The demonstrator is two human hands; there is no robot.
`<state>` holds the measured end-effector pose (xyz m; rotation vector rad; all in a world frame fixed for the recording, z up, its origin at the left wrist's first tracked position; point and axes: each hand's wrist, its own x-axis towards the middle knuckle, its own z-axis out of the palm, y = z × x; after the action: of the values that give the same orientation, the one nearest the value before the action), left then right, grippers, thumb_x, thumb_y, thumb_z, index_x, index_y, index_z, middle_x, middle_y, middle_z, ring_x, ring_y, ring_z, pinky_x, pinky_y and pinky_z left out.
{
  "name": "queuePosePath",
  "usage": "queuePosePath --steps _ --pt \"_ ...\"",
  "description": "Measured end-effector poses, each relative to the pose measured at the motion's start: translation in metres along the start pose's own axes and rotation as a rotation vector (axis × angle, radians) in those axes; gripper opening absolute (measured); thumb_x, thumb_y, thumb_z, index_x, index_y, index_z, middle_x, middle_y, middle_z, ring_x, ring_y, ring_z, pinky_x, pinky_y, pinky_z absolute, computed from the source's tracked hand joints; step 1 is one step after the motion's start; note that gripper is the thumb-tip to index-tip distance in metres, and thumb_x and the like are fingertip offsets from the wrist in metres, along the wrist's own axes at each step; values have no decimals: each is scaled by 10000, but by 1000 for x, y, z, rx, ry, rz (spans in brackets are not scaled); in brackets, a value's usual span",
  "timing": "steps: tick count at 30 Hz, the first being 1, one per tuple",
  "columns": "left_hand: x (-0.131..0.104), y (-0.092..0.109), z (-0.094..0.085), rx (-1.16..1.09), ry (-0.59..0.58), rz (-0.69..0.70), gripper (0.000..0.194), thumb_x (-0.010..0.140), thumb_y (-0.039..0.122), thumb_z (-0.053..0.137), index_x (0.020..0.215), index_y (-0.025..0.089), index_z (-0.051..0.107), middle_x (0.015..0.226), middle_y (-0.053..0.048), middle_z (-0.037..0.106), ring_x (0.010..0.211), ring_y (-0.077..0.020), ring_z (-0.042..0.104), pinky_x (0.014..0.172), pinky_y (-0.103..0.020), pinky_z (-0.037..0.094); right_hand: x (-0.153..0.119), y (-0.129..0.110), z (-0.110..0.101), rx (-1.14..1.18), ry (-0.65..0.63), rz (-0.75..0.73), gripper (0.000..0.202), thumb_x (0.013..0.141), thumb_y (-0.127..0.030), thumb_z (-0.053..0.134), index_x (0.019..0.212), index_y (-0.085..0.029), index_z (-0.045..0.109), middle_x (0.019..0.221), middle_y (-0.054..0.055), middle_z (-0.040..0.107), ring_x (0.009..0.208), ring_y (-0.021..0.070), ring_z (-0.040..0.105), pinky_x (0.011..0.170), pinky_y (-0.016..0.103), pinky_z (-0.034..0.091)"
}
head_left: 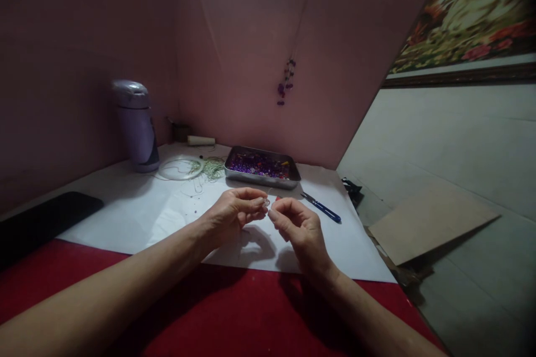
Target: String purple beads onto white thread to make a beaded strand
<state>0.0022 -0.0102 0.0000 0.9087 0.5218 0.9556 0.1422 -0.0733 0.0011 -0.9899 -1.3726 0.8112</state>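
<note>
While a small clear piece (267, 201) is pinched between thumb and fingers of the left hand (238, 211), the right hand (300, 227) is held just beside it, its thumb and forefinger brought close together; whether anything is gripped there cannot be told. The clear piece is thus raised above the white paper (167, 220), between the two hands. A small red bit (278, 198) is seen at the right fingertips, partly hidden by them.

Beyond the hands, a metal tray (263, 179) is set on the paper, its floor covered with purple beads (255, 164) and a few red and yellow ones. To the right of the hands, a blue-handled tool (322, 208) is laid flat and slanted. Left of the tray, a green thread tangle (213, 168) is spread beside a pale ring (163, 170), with a roll (201, 140) lying behind them. Farther left, a purple bottle (136, 128) is stood upright. A dark flat object (50, 223) is laid across the paper's left edge, and red cloth (201, 312) is exposed in front. Against the pink board (234, 56), a bead strand (287, 81) is hung by a thin line.
</note>
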Motion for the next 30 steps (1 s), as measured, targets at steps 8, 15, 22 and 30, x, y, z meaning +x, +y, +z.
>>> queuePosePath --steps 8,15,22,30 --pt "-1 0 0 16 15 -1 174 602 71 749 758 87 675 638 -48 640 621 -115 604 666 -235 465 0 3 -1 -114 18 93 184 708 -291 622 606 -161 541 528 -35 477 492 88 384 463 225 310" --pt "0 -1 0 20 -10 12 181 588 77 760 749 88 678 639 -49 645 614 -112 601 648 -232 452 1 3 0 -69 15 127 175 688 -282 623 583 -164 547 492 -38 477 448 80 361 408 214 277" --pt "0 -1 -1 35 -21 14 188 579 78 764 747 88 681 645 -52 648 620 -125 602 663 -260 449 2 3 0 -59 15 142 173 678 -266 620 557 -163 553 472 -38 475 436 76 361 395 208 270" --pt "0 -2 -2 49 -45 30 193 586 103 768 761 91 685 663 -51 650 632 -121 593 668 -260 441 2 2 1 -52 16 147 170 678 -266 624 564 -158 556 477 -36 477 443 76 370 402 206 281"
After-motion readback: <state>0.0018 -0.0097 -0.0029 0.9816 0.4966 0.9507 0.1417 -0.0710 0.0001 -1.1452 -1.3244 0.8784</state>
